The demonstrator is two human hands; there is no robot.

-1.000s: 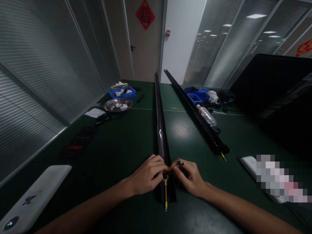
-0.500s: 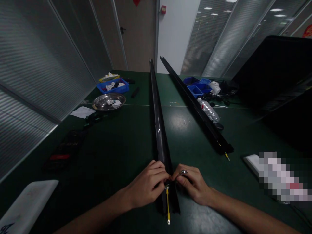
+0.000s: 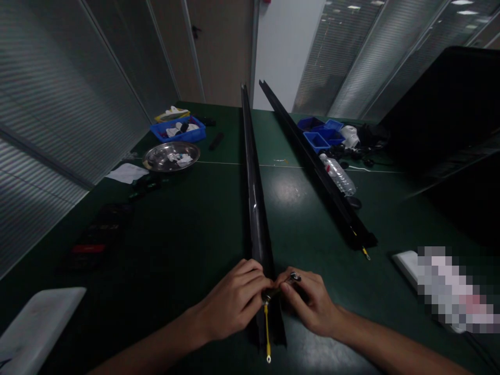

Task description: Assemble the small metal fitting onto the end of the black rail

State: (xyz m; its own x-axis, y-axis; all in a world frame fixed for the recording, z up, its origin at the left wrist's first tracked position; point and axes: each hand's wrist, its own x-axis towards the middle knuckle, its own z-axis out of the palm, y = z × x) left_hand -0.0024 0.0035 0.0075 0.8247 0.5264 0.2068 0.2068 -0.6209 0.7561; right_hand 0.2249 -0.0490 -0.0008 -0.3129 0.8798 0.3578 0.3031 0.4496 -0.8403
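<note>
A long black channel-shaped rail (image 3: 255,208) runs away from me along the table. Over its near end my left hand (image 3: 240,294) is closed, fingertips pressed together inside the channel; what they pinch is hidden. My right hand (image 3: 308,299) lies at the rail's right edge, closed around a small metal wrench (image 3: 294,277) whose one end sticks out above the thumb. The fingertips of both hands meet or nearly meet. Just below them, a short yellow wire (image 3: 267,328) with a ring terminal extends from a metal fastener (image 3: 266,300) along the channel.
To the right lies a second black rail (image 3: 312,156) with a yellow wire, beside a plastic bottle (image 3: 339,177) and blue bins (image 3: 316,141). At left are a metal bowl (image 3: 172,156), a blue tray (image 3: 178,136) and a dark box (image 3: 97,232). White objects (image 3: 42,317) flank me.
The wrench has turned slightly, and more of its shaft shows between my hands. My view has tilted down a little. Both hands stay at the same spot on the rail.
</note>
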